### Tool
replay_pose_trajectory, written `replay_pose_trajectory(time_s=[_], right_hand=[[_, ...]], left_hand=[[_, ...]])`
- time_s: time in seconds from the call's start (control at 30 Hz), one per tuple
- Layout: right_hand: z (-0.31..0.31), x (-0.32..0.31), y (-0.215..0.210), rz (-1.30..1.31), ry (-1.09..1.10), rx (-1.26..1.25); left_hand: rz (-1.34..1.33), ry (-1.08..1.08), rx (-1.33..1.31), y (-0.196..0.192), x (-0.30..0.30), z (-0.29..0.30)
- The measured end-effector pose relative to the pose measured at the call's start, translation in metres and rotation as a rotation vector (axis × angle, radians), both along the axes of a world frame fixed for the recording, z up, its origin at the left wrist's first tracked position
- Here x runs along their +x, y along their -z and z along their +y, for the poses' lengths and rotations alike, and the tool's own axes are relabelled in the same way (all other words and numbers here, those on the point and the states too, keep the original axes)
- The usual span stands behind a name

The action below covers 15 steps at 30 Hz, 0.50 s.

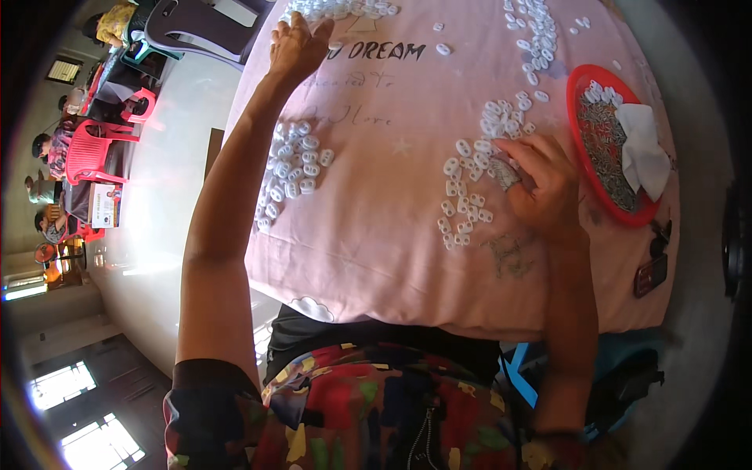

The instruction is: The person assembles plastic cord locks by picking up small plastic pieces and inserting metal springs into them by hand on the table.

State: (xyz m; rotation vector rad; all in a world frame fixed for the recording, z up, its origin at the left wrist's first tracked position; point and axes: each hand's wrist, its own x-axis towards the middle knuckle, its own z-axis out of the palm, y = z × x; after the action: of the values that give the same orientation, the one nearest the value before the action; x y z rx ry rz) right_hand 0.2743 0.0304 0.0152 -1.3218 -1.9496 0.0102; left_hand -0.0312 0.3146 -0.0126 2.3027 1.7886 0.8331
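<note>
My left hand (298,48) reaches to the far left of the cloth, fingers spread at the near edge of a pile of small white plastic pieces (345,9). My right hand (542,186) is curled around a bunch of thin grey screws (505,171). It sits just right of a loose group of white two-holed oval pieces (465,205), with its fingertips close to another cluster (501,119). A red oval tray (580,139) right of this hand holds many grey screws (601,149), some white pieces and a crumpled white sheet (644,150).
More white pieces lie heaped at the left edge (291,160) and strewn at the far right (539,39). A pink printed cloth (376,211) covers the table. A phone (650,276) lies near the right edge. Chairs (95,149) and several people are off to the left.
</note>
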Motion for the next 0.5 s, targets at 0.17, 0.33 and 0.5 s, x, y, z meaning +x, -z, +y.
replay_pose_trajectory(time_s=[0.17,0.33,0.5], right_hand=[[-0.002,0.009,0.011,0.062,0.044,-0.064],[0.005,0.002,0.01,0.085,0.013,-0.067],[0.006,-0.002,0.007,0.113,-0.04,-0.05]], left_hand=[[0.474,0.096,-0.001,0.019,0.024,0.029],[0.686,0.311,0.294,0.044,0.038,0.045],[0.287,0.16,0.404,0.016,0.092,-0.028]])
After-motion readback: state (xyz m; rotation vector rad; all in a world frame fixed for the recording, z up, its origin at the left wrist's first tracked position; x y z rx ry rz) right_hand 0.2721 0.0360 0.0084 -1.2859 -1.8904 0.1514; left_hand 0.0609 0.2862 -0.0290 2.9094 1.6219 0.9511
